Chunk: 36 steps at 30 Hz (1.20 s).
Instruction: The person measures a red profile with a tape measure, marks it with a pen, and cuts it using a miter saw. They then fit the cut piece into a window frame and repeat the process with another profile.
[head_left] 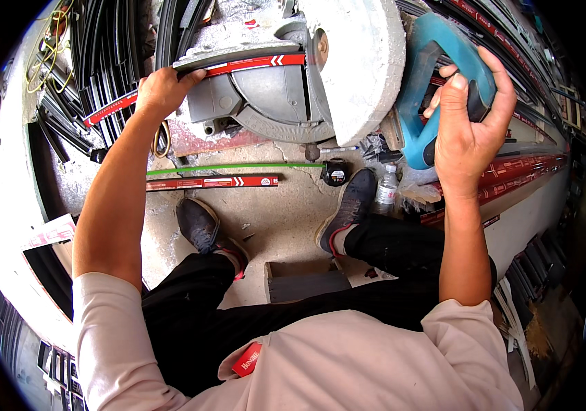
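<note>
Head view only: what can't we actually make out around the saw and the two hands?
- Saw blade: hidden behind the dusty white guard.
- Strip under the left hand: its far-left end is lost among dark strips.
- Teal handle: the right hand covers the grip; trigger unseen.
- Tape measure: markings too small.
- Bottle: contents unclear.

Bare concrete floor between shoes open, tape measure & bottle block rt side, saw fills top centre, black strips crowd lt.
</note>
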{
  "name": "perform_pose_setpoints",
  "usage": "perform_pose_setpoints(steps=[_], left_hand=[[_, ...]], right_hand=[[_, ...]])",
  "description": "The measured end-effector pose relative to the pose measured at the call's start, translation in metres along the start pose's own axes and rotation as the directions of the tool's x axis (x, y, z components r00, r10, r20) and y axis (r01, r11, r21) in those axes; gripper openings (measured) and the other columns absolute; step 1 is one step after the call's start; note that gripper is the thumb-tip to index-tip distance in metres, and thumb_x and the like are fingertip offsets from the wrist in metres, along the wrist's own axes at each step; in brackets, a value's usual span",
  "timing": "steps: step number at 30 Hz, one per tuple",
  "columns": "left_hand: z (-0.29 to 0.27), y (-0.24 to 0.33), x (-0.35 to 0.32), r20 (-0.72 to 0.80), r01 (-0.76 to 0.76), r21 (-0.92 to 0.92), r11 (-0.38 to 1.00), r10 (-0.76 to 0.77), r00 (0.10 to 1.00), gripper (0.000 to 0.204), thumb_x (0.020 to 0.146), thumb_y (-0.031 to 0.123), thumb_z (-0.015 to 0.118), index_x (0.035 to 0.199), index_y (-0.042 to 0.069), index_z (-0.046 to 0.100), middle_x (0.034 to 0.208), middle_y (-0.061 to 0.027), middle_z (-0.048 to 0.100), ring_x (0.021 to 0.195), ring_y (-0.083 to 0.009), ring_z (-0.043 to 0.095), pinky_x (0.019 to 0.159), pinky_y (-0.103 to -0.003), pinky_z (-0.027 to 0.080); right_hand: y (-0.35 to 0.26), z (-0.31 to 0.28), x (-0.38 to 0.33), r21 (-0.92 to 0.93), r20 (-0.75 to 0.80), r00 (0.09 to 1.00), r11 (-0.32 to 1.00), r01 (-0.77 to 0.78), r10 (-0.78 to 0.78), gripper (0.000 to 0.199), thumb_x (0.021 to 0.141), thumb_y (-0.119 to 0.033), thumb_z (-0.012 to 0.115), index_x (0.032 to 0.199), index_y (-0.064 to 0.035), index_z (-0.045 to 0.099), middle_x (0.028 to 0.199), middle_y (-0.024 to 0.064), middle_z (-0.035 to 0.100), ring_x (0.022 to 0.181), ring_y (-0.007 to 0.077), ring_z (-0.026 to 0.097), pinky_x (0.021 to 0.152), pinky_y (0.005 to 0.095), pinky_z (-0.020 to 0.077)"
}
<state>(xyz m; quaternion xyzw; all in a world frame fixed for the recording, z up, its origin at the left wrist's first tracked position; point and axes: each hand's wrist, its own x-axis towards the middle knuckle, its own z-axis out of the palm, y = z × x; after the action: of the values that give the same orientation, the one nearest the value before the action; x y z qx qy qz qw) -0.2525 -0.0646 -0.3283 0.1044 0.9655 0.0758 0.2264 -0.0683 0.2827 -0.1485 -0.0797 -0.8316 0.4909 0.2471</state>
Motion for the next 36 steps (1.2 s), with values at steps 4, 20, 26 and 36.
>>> perform_pose_setpoints(steps=[4, 20, 26, 36], left_hand=[[0.012, -0.011, 0.005, -0.087, -0.047, -0.01, 0.999, 0.046, 0.995, 0.081, 0.093, 0.077, 0.057, 0.081, -0.001, 0.076, 0.063, -0.013, 0.07, 0.075, -0.0287, 0.077, 0.087, -0.044, 0.057], [0.018, -0.016, 0.01, -0.075, -0.05, 0.011, 0.999, 0.051, 0.996, 0.081, 0.095, 0.076, 0.055, 0.077, -0.001, 0.075, 0.063, -0.0133, 0.07, 0.076, -0.0289, 0.076, 0.09, -0.043, 0.056], [0.006, -0.004, 0.002, -0.023, -0.019, -0.027, 0.999, 0.019, 1.0, 0.081, 0.094, 0.076, 0.056, 0.078, -0.001, 0.075, 0.064, -0.0138, 0.071, 0.077, -0.0291, 0.077, 0.087, -0.044, 0.057], [0.01, -0.013, 0.006, -0.053, -0.04, 0.015, 0.999, 0.041, 0.998, 0.081, 0.095, 0.075, 0.056, 0.082, -0.003, 0.076, 0.071, -0.0171, 0.073, 0.081, -0.0315, 0.077, 0.088, -0.044, 0.057]], right_hand=[[-0.003, 0.001, 0.0, 0.001, -0.004, 1.0, 1.0, -0.013, 0.013, 0.043, 0.107, -0.008, 0.059, 0.146, -0.0031, 0.044, 0.109, 0.0113, 0.07, 0.071, 0.0079, 0.06, 0.063, 0.0252, 0.0564], [0.0, 0.001, 0.001, 0.009, 0.004, 1.0, 1.0, 0.002, -0.002, 0.041, 0.107, -0.009, 0.059, 0.145, -0.0032, 0.045, 0.106, 0.0112, 0.07, 0.072, 0.0094, 0.062, 0.063, 0.0259, 0.0562], [0.0, -0.002, 0.005, 0.019, 0.007, 1.0, 1.0, -0.003, 0.003, 0.042, 0.106, -0.008, 0.06, 0.145, -0.0026, 0.045, 0.102, 0.0101, 0.069, 0.072, 0.0096, 0.062, 0.064, 0.0259, 0.056], [0.002, -0.005, 0.003, -0.043, 0.017, 1.0, 0.999, -0.008, 0.009, 0.043, 0.106, -0.01, 0.06, 0.145, -0.0027, 0.044, 0.099, 0.0099, 0.068, 0.07, 0.0109, 0.061, 0.062, 0.027, 0.0544]])
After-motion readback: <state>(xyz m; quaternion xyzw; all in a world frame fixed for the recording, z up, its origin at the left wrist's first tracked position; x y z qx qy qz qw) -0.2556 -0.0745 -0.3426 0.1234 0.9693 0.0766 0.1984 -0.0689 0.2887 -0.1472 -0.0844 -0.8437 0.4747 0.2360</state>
